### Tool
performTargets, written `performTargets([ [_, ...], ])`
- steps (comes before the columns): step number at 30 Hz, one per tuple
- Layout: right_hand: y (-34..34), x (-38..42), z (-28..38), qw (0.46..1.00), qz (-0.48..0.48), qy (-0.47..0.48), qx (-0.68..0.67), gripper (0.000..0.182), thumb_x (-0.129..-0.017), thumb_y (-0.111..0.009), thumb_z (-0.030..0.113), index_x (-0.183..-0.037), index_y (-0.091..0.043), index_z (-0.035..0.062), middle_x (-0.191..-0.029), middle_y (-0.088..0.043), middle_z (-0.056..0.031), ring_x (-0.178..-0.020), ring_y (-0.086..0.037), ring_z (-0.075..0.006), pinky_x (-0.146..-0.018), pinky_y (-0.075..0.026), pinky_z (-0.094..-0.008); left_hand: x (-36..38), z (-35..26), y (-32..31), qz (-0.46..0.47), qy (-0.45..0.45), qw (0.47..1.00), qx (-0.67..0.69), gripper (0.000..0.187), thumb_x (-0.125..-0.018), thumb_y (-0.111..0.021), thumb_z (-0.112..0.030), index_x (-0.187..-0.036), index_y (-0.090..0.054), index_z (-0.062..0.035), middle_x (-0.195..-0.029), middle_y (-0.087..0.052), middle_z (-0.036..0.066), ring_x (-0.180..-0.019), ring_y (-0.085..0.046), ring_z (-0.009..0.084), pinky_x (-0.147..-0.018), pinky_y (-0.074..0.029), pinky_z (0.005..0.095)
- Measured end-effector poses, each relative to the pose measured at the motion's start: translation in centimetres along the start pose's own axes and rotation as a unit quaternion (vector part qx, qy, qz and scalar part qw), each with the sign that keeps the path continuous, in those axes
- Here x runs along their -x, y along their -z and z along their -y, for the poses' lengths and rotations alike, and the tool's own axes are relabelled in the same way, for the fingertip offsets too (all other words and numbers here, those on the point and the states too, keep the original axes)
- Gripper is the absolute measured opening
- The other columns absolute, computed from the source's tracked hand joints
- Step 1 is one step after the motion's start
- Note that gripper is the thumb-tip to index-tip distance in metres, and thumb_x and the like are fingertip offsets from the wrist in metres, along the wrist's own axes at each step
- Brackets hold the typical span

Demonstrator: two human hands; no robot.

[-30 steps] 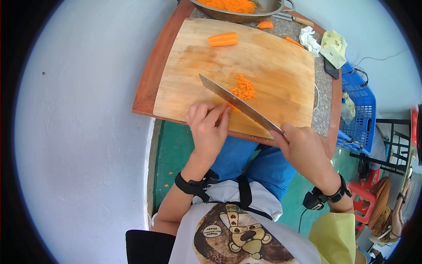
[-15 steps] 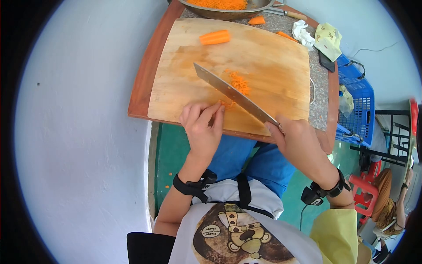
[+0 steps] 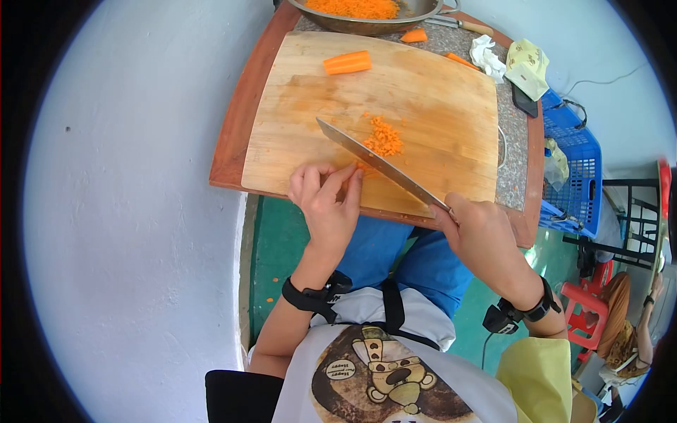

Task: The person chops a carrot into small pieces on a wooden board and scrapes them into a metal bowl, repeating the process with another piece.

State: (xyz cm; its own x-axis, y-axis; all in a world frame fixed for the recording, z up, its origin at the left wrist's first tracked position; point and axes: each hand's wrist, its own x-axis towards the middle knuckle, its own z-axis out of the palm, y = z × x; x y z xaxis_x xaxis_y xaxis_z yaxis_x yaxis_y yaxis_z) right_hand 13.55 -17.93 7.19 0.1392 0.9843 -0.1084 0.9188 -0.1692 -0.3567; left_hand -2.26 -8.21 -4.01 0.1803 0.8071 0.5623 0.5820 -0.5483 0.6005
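My right hand (image 3: 483, 229) is wrapped round the handle of a wide-bladed kitchen knife (image 3: 377, 162), whose blade slants up to the left across the wooden cutting board (image 3: 437, 99). Near the board's front edge, my left hand (image 3: 326, 197) pinches a small bunch of carrot strips (image 3: 361, 168), mostly hidden by the fingers and right beside the blade. Just beyond the blade lies a little pile of diced carrot (image 3: 384, 137). Toward the back of the board rests a thick carrot piece (image 3: 347, 62).
A metal pan (image 3: 367, 25) of shredded carrot stands behind the board, with a carrot end (image 3: 415, 35) nearby. Crumpled tissue (image 3: 488, 60), a phone (image 3: 524, 101) and a wooden-handled tool (image 3: 474, 28) lie at the right. A blue basket (image 3: 575, 155) stands beyond; another person sits far right.
The knife's tip has dropped slightly toward me, and the blade lies closer to my left fingers. More diced bits show in the pile. The left hand has barely moved.
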Motion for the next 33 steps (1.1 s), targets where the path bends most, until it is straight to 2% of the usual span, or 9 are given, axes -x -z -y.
performTargets([
  [8,-0.6,-0.7,0.8,0.999,-0.003,0.002,0.042,0.025,-0.086,-0.056,0.022,-0.071,-0.051,0.0034,-0.052,-0.054,-0.0182,-0.051,-0.057,-0.0364,-0.047,-0.046,-0.0435,0.1,0.2,-0.2,0.001,-0.008,1.0,0.013,0.012,-0.069,-0.074,-0.01,-0.08,-0.07,-0.0076,-0.077,-0.051,0.003,-0.084,-0.048,0.0218,-0.075,-0.036,0.032],
  [13,0.8,-0.7,0.8,0.999,-0.01,-0.034,-0.022,0.025,-0.087,-0.056,0.022,-0.071,-0.051,0.0029,-0.053,-0.053,-0.0183,-0.052,-0.056,-0.0376,-0.048,-0.045,-0.0454,0.0,0.1,0.0,0.003,-0.005,1.0,0.003,0.012,-0.07,-0.074,-0.01,-0.081,-0.07,-0.0078,-0.077,-0.052,0.003,-0.084,-0.048,0.0216,-0.074,-0.036,0.0318],
  [23,0.5,0.0,0.1,1.0,-0.018,-0.018,-0.001,0.024,-0.085,-0.057,0.02,-0.071,-0.05,0.0025,-0.054,-0.053,-0.0196,-0.053,-0.056,-0.0394,-0.047,-0.044,-0.0466,0.1,0.4,-0.1,-0.008,-0.018,1.0,0.009,0.011,-0.07,-0.074,-0.01,-0.081,-0.07,-0.0082,-0.076,-0.051,0.003,-0.083,-0.048,0.0212,-0.074,-0.036,0.0322],
  [33,-0.2,-0.6,1.0,0.999,0.006,-0.029,0.042,0.024,-0.086,-0.056,0.023,-0.072,-0.055,0.0034,-0.057,-0.057,-0.018,-0.054,-0.058,-0.0362,-0.049,-0.047,-0.044,0.2,0.3,-0.3,-0.01,-0.018,1.0,-0.001,0.011,-0.07,-0.074,-0.01,-0.08,-0.07,-0.0086,-0.076,-0.052,0.002,-0.083,-0.049,0.0209,-0.075,-0.036,0.0321],
])
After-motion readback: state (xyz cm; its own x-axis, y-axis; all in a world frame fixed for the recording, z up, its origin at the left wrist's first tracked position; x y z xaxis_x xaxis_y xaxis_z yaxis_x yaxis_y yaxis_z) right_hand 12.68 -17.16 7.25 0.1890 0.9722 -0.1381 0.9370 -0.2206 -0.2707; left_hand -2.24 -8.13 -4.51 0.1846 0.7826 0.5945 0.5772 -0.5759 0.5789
